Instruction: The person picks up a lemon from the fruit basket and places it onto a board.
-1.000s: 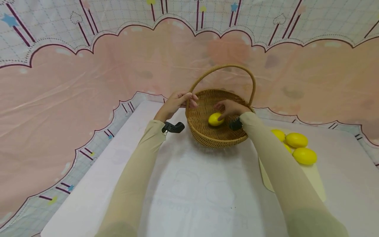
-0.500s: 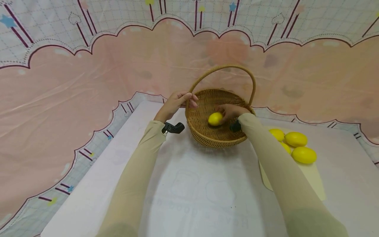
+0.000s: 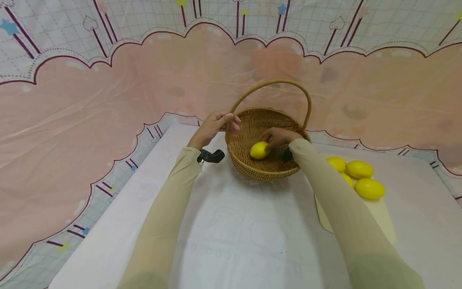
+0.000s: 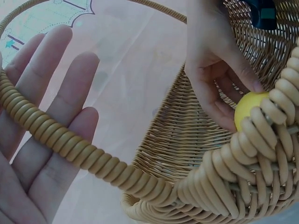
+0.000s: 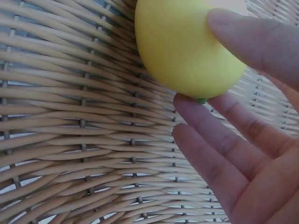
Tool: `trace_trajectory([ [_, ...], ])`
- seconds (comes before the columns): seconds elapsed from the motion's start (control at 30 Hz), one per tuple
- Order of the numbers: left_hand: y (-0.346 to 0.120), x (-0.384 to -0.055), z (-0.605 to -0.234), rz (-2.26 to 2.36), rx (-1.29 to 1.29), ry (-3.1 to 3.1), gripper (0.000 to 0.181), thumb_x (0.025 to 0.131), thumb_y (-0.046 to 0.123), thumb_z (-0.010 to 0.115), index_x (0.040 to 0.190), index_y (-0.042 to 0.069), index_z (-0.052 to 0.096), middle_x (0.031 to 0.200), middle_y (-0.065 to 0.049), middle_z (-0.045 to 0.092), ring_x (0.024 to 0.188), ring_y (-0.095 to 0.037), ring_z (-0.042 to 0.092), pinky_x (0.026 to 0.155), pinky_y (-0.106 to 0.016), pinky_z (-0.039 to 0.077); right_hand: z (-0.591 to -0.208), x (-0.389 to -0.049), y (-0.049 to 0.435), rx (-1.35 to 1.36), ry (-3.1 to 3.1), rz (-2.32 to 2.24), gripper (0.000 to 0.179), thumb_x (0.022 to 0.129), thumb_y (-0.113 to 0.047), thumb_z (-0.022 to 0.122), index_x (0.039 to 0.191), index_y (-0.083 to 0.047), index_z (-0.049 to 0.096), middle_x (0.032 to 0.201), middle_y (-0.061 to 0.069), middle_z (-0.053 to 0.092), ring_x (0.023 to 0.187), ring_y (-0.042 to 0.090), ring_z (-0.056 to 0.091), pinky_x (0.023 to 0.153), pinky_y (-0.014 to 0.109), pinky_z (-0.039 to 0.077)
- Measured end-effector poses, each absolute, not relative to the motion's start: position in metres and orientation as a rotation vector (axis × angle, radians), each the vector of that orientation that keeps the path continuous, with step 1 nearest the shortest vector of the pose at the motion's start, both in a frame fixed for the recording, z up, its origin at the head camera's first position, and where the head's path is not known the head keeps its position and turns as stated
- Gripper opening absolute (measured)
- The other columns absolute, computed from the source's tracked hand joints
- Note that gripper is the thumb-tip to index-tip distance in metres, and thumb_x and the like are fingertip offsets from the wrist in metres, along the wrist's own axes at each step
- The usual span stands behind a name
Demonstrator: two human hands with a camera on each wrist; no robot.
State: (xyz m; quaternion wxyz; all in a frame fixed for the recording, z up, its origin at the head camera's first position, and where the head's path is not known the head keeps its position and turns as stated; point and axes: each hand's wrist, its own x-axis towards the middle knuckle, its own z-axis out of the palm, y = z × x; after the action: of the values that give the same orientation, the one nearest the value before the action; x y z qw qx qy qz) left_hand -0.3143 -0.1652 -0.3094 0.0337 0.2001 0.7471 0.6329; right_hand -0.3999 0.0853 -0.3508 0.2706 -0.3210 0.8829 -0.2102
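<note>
A round wicker basket [image 3: 265, 175] with a tall arched handle [image 4: 88, 156] stands toward the back of the table, its opening facing me. At the handle's left foot, my left hand [image 3: 214, 125] holds the handle between thumb and fingers; in the left wrist view the other fingers extend fairly straight behind it. Inside the basket, my right hand [image 3: 279, 137] pinches a yellow lemon [image 3: 259, 150] low against the weave. The right wrist view shows the thumb on the lemon [image 5: 187, 51] and fingertips at its green-tipped end.
Several more lemons [image 3: 369, 188] lie on a pale cream board [image 3: 379, 220] to the right, partly behind my right sleeve. The white table [image 3: 231, 233] spreads in front of the basket. A patterned pink cloth [image 3: 151, 88] hangs behind.
My right hand has changed its hold on the lemon, which has shifted slightly left and nearer to me within the basket. My left hand stays at the handle.
</note>
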Motion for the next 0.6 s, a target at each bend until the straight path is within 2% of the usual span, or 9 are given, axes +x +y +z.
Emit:
trace_trajectory([
  [0.2,-0.1647,-0.3137,-0.3085,1.945,0.628,2.295,0.041,0.102,0.023,0.040,0.109,-0.014,0.057,0.074,0.006,0.070,0.077,-0.012,0.068,0.089,-0.046,0.051,-0.3540,-0.4014,0.0835,-0.913,2.320,-0.566,0.054,0.082,-0.011,0.072,0.131,-0.004,0.053,0.134,0.023,0.051,0.125,0.039,0.046,0.103,0.050,0.041],
  [0.3,-0.1647,-0.3134,-0.3082,1.943,0.632,2.299,0.040,0.102,0.023,0.040,0.107,-0.012,0.059,0.074,0.006,0.070,0.077,-0.013,0.068,0.088,-0.044,0.052,-0.3541,-0.4005,0.0834,-0.927,2.310,-0.542,0.054,0.082,-0.010,0.072,0.132,-0.005,0.053,0.137,0.020,0.050,0.126,0.038,0.046,0.104,0.050,0.040],
  [0.47,-0.1644,-0.3123,-0.3080,1.946,0.637,2.302,0.034,0.102,0.023,0.041,0.100,-0.001,0.065,0.075,0.006,0.070,0.077,-0.013,0.068,0.080,-0.032,0.055,-0.3523,-0.3964,0.0836,-0.930,2.283,-0.489,0.056,0.083,-0.011,0.071,0.135,-0.006,0.050,0.142,0.017,0.046,0.131,0.036,0.041,0.108,0.050,0.036],
  [0.6,-0.1650,-0.3123,-0.3081,1.946,0.646,2.296,0.034,0.102,0.023,0.041,0.100,-0.001,0.065,0.075,0.006,0.070,0.077,-0.013,0.068,0.081,-0.034,0.054,-0.3531,-0.3959,0.0834,-0.916,2.265,-0.465,0.060,0.083,-0.014,0.071,0.138,-0.005,0.047,0.141,0.017,0.047,0.130,0.035,0.042,0.109,0.050,0.035],
])
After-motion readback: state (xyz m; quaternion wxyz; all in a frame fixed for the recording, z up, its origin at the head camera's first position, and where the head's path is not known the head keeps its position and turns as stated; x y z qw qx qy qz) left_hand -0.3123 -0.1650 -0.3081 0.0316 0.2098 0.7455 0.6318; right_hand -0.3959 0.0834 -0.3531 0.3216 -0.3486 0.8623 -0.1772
